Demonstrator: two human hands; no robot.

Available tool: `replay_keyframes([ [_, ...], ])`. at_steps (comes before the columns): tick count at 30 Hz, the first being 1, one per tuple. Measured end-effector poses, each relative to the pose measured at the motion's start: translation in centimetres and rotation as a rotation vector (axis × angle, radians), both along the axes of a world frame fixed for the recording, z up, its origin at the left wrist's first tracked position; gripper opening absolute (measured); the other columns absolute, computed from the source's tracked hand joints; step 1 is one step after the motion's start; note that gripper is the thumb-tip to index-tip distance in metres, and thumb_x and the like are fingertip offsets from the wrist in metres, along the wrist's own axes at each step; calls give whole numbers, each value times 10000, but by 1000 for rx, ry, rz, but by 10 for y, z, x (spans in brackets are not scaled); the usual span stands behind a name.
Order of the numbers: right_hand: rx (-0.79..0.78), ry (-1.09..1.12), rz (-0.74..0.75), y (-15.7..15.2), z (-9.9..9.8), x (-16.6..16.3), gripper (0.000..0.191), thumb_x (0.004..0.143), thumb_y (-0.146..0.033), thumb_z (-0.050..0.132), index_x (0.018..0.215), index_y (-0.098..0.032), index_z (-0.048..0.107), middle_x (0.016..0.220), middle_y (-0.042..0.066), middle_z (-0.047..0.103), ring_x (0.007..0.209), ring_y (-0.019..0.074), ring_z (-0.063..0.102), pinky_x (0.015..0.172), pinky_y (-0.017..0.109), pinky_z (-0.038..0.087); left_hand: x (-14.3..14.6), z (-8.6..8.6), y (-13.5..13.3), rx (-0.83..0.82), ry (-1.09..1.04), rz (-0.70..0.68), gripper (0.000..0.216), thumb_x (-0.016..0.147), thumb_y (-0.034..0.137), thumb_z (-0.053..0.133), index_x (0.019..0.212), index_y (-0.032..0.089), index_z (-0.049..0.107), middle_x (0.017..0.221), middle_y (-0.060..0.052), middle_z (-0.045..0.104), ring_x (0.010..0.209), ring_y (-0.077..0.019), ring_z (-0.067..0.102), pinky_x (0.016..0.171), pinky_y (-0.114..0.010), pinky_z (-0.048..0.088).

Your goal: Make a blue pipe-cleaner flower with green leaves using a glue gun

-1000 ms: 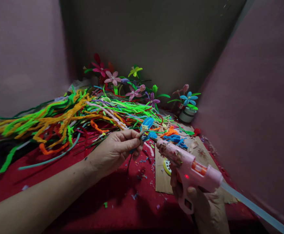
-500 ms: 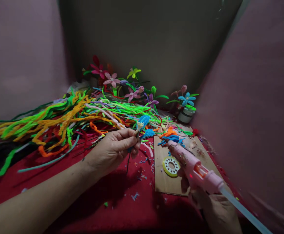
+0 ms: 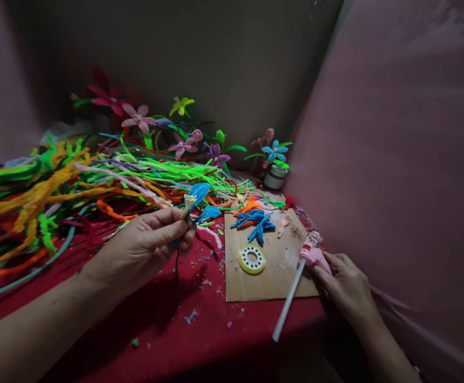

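Pinched in my left hand [image 3: 158, 239] is a partly made pipe cleaner flower [image 3: 195, 196], with blue petals around a cream stamen centre and a dark stem hanging below the fingers. My right hand [image 3: 345, 284] is closed around the handle of a pink glue gun [image 3: 314, 250] at the right edge of the cardboard. A long translucent glue stick [image 3: 289, 300] juts from the gun's back end toward the table's front edge. Loose blue pipe cleaner petals [image 3: 259, 223] lie on the cardboard [image 3: 271, 287], left of the gun. Near them sits a yellow-rimmed white tape roll [image 3: 252, 259].
A big heap of coloured pipe cleaners [image 3: 168, 173] covers the left and back of the red cloth [image 3: 155, 330]. Finished flowers [image 3: 138, 118] stand behind it. A small jar [image 3: 275, 176] holds a blue flower [image 3: 275, 152]. Pink fabric [image 3: 395, 159] hangs at the right.
My right hand has turned the glue gun around and lowered it to the cardboard's right edge, away from the flower. The view has swung right; my left hand keeps its pinch.
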State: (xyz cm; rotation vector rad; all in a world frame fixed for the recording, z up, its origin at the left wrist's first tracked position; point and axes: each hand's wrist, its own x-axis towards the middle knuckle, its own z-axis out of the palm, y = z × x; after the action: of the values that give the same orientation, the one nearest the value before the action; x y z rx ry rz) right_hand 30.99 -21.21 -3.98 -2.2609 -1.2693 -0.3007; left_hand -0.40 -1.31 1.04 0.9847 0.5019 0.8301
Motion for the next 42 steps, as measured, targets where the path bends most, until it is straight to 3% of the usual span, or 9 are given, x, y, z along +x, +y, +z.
replay_keyframes([
  [7,-140,-126,-19,18,3,9,465,808,-499,490,1026,-125,660,910,137,619,824,274,572,730,389,440,-1,0,1,-33,-1,9,91,664,136,717,735,133,660,625,-13,613,556,-83,569,521,-152,473],
  [11,163,-96,75,22,18,-26,337,779,-421,555,929,-155,697,937,145,622,905,292,528,815,438,417,-1,2,-5,-45,-41,-46,95,665,138,722,731,128,656,615,-19,610,555,-82,553,523,-156,462],
  [13,313,244,219,28,28,-64,220,782,-376,577,819,-206,712,879,89,636,858,237,564,796,376,440,0,4,-10,-49,-67,-85,101,662,151,730,714,122,648,597,-21,603,543,-82,541,513,-162,452],
  [16,266,902,422,49,38,-125,189,749,-359,634,798,-205,732,797,56,659,708,174,581,636,291,456,1,7,-17,-49,-86,-106,125,658,161,737,739,120,651,589,-19,597,537,-82,532,512,-170,447],
  [19,341,1466,460,76,44,-167,225,698,-345,690,866,-202,730,615,-1,602,500,88,458,464,222,361,1,8,-21,-50,-92,-118,124,663,163,735,746,123,654,592,-14,599,539,-77,535,527,-168,448],
  [24,509,1776,632,105,50,-190,65,641,-204,728,663,-149,703,522,-33,529,468,50,366,448,193,281,0,4,-20,-39,-93,-173,70,713,172,694,747,118,664,622,-21,615,559,-74,546,549,-164,450],
  [31,502,1738,673,111,49,-195,74,677,-231,700,691,-158,693,553,-10,600,468,81,436,488,231,339,3,4,-24,-48,-94,-205,79,704,187,704,726,117,675,607,-20,620,553,-75,548,545,-164,440],
  [37,680,1407,632,103,60,-192,55,676,-192,717,631,-196,686,558,-52,579,528,75,452,541,226,373,2,6,-22,29,22,-68,101,690,200,716,772,142,704,761,-21,663,699,-89,569,674,-176,435],
  [42,621,1147,644,100,67,-191,67,722,-179,677,712,-229,721,659,-34,650,703,130,581,723,283,461,2,10,-24,108,127,21,92,647,211,731,707,150,699,702,0,635,709,-108,541,715,-214,403],
])
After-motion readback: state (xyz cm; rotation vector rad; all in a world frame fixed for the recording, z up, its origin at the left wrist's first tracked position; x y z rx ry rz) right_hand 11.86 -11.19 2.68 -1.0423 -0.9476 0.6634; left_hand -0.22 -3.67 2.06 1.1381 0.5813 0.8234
